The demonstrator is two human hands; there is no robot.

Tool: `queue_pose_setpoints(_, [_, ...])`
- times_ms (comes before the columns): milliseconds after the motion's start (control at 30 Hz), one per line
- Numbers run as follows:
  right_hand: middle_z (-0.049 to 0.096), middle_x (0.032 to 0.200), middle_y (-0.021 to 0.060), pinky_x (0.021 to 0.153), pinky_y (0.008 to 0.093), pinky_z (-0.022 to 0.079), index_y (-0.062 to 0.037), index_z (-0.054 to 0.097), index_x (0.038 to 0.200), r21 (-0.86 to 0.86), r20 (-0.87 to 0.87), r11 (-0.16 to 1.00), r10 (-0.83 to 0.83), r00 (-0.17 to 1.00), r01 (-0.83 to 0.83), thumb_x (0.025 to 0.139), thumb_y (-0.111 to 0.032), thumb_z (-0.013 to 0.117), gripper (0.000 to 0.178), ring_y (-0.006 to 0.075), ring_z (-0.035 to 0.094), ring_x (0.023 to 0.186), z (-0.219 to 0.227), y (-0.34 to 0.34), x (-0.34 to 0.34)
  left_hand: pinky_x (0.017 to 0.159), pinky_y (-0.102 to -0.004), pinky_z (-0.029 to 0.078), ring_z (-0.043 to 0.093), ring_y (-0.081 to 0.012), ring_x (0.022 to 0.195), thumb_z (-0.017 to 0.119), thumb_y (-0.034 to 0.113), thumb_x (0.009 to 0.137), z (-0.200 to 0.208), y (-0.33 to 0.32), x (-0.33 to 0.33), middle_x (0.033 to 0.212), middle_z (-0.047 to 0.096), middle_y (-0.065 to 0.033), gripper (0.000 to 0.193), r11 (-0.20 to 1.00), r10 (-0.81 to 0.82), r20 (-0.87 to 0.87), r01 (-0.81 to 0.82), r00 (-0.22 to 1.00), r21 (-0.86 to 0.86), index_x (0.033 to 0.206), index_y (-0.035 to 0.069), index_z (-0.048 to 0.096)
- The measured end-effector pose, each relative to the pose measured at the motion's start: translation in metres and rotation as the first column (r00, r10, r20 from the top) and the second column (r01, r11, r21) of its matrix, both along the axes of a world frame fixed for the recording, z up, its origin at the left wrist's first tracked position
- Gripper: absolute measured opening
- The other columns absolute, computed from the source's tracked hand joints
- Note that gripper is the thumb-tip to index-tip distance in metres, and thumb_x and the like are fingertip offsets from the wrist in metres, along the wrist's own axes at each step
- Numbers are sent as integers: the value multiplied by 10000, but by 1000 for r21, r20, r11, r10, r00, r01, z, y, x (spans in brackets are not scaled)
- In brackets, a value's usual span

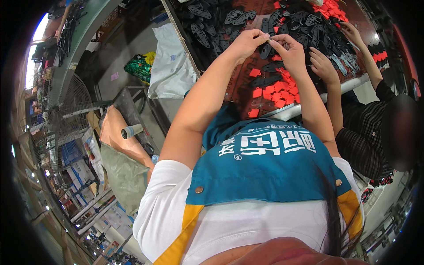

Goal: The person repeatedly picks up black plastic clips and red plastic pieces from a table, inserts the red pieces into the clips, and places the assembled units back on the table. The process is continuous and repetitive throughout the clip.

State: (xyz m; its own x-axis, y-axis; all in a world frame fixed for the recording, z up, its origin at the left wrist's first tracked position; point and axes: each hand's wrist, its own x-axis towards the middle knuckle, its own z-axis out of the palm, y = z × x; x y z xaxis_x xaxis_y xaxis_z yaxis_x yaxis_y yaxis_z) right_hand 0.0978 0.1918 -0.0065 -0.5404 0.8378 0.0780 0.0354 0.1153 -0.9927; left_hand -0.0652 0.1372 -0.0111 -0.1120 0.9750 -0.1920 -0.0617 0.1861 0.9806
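Observation:
Over the far part of a dark red work table [240, 86], my left hand [248, 43] and my right hand [289, 52] meet fingertip to fingertip. Each is closed in a pinch. A tiny dark bit shows between the fingertips, too small to name. Black, long, flat plastic parts [240, 17] lie heaped beyond and around my hands. Nearer to me, under my right forearm, is a loose pile of small red square plastic pieces with tabs [277, 96]. One more red piece [255, 72] sits apart from it, below my hands.
At right a co-worker's hand [324, 66] hovers by the black parts; their other hand [351, 33] touches the far red heap [331, 9]. Thin grey pieces [346, 64] lie near the table's right edge. A white sack [170, 64] and a standing fan [62, 106] are left.

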Motion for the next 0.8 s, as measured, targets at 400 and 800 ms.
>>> queue_pose_setpoints(400, [534, 719, -39, 588, 195, 366, 2, 633, 873, -53, 58, 997, -57, 997, 60, 834, -126, 650, 135, 41, 450, 658, -4, 16, 6, 531, -189, 319, 416, -35, 671, 537, 0, 886, 17, -4, 4, 806, 518, 32, 187, 998, 11, 35, -9, 999, -57, 1055, 80, 542])
queue_pose_setpoints(800, [514, 669, -49, 563, 206, 352, 9, 639, 859, -4, 191, 999, 47, 980, -47, 836, -148, 658, 160, 44, 426, 627, -5, 18, 14, 592, -218, 348, 431, -65, 685, 573, -23, 852, 10, -4, 5, 794, 514, 13, 163, 1000, -24, -73, 23, 997, -18, 978, 74, 540])
